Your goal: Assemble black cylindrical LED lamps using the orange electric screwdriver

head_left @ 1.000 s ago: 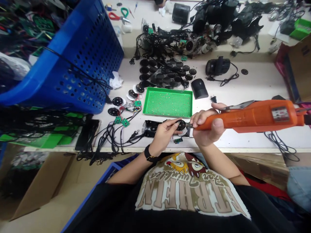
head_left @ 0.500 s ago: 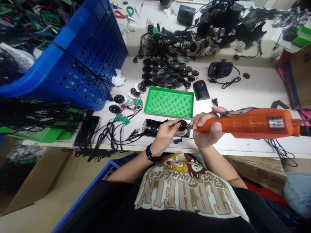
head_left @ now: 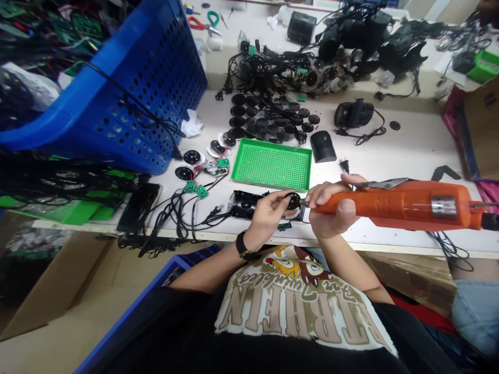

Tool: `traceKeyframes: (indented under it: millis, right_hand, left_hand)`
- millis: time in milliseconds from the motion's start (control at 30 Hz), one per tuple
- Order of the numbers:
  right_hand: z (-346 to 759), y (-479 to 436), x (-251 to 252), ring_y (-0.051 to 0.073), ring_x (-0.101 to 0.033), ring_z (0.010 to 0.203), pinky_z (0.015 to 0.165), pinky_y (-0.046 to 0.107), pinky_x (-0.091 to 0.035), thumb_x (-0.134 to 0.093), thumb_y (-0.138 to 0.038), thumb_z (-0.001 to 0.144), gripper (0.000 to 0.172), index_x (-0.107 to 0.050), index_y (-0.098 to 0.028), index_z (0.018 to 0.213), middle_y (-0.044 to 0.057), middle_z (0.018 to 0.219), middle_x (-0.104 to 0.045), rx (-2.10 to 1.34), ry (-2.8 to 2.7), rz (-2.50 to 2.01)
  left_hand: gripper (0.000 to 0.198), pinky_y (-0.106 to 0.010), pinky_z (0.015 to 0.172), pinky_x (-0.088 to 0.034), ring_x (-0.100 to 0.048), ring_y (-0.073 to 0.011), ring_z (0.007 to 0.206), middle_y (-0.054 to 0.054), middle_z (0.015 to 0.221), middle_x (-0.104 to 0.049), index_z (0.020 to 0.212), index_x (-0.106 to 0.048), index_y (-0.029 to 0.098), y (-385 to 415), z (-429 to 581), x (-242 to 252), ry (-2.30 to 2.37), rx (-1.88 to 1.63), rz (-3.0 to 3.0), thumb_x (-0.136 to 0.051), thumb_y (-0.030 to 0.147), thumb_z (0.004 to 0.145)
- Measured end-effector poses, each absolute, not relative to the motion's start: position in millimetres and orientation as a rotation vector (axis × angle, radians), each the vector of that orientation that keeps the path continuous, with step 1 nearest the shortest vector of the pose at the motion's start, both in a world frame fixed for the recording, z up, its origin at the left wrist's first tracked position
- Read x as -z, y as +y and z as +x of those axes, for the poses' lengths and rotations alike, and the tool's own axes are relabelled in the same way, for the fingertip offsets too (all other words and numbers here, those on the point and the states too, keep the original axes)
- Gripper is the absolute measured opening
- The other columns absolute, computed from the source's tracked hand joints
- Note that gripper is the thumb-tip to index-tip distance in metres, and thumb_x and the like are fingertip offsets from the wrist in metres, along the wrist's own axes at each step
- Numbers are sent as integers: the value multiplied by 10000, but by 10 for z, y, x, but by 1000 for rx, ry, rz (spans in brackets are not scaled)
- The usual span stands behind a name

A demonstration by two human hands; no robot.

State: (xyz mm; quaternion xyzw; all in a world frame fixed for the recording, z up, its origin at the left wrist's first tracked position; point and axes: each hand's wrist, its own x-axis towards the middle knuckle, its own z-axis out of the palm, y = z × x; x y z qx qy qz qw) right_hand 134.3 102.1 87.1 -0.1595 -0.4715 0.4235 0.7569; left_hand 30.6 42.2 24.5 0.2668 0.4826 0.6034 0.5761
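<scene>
Left hand (head_left: 267, 219), fingers pinched narrowly on a black round disc (head_left: 293, 201) at the end of a black casing (head_left: 244, 204); right hand (head_left: 331, 209), fingers wrapped around an orange electric screwdriver (head_left: 397, 205), tip just beside the disc; both above the table (head_left: 390, 156), near a green tray (head_left: 272, 165).

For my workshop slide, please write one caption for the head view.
Head view: the right hand holds an orange electric screwdriver to a black disc steadied by the left hand.

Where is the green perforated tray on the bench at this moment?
The green perforated tray lies, in the head view, just beyond the left hand, with black round discs behind it.
</scene>
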Motion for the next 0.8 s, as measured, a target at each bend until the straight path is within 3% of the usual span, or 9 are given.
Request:
traceKeyframes:
  millis: [133, 233, 367, 467, 600, 700, 800]
  right_hand:
    - [1345, 1025, -897, 104, -446, 368, 397, 245, -427, -643, -453, 929, 235, -625, -289, 1096, -109, 545, -459, -912, -1017, -372]
    - [1361, 1017, -930, 113, -438, 365, 393, 258, -431, -653, -473, 915, 233, -631, -309, 1079, -108, 532, -434, -913, -1013, -407]
    - [1465, 1017, -935, 106, -462, 379, 409, 255, -454, -685, -458, 913, 221, -640, -303, 1065, -105, 544, -471, -933, -1023, -426]
    - [1599, 1040, -885, 92, -511, 409, 428, 241, -448, -742, -399, 903, 233, -647, -271, 1073, -99, 590, -564, -1028, -1127, -594]
    - [1719, 1076, -834, 100, -591, 526, 504, 255, -480, -883, -344, 764, 325, -667, -226, 975, -51, 737, -710, -1170, -1445, -989]
    - [1718, 1081, -853, 120, -617, 567, 562, 293, -523, -877, -339, 741, 280, -675, -208, 884, -28, 770, -730, -1155, -1544, -1061]
    - [1694, 1081, -895, 122, -613, 553, 595, 314, -553, -843, -309, 751, 208, -687, -206, 843, -36, 731, -713, -1119, -1512, -1031]
  left_hand:
    - [496, -382, 818, -696, -753, -208, 914, -89, 1035, -792, 1121, -794, 170, 432, 311, -230, 1178, -1419, 680, -865, 534, 792]
    - [485, -324, 717, -680, -718, -169, 803, -69, 985, -768, 1162, -781, 181, 434, 280, -229, 1235, -1411, 725, -853, 508, 810]
    - [458, -233, 561, -549, -625, -119, 670, -33, 900, -725, 1264, -743, 217, 419, 176, -266, 1354, -1434, 856, -817, 426, 863]
    - [408, -228, 576, -504, -621, -122, 702, -42, 934, -745, 1230, -744, 209, 398, 122, -356, 1341, -1481, 874, -810, 403, 878]
    - [367, -232, 582, -496, -619, -125, 710, -48, 937, -757, 1199, -746, 205, 378, 149, -549, 1269, -1506, 855, -810, 392, 890]
    - [335, -239, 595, -516, -608, -119, 693, -45, 927, -741, 1199, -753, 209, 378, 172, -668, 1281, -1499, 957, -771, 406, 929]
    - [419, -276, 676, -581, -660, -139, 788, -77, 1113, -727, 1283, -732, 224, 376, 142, -733, 1312, -1457, 1271, -782, 427, 921]
